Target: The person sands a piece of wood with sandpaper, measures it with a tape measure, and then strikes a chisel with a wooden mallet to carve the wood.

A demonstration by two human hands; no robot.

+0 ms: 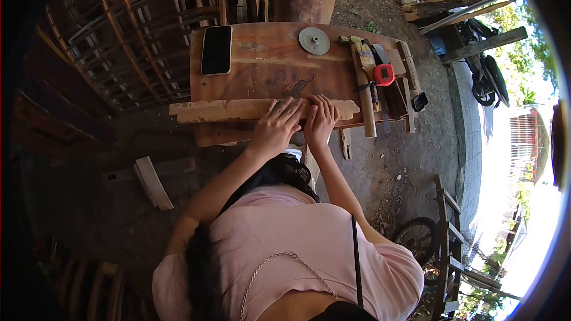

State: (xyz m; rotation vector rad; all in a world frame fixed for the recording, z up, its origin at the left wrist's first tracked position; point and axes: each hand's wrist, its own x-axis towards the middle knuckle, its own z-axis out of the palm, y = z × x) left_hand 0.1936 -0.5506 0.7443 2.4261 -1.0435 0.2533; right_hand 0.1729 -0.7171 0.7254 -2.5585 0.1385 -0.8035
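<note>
A long pale wooden strip (220, 110) with a rough, chipped edge lies crosswise along the near side of the wooden table. My left hand (278, 123) is laid over the middle of it, fingers bent across the top and gripping it. A small dark patch shows by those fingers; I cannot make out what it is. Close beside it, almost touching, my right hand (322, 120) curls its fingers over the same strip. Both thumbs are on the near side, partly hidden. Past the hands, a dark jagged mark (297, 87) shows on the tabletop.
On the table (262, 41) are a phone (216, 50), a round metal disc (314, 41), a hammer (363, 83), a red tape measure (384, 75) and other tools. Wooden slatted frames stand left. Wood offcuts (153, 183) lie on the floor; a wheel (417, 239) is at right.
</note>
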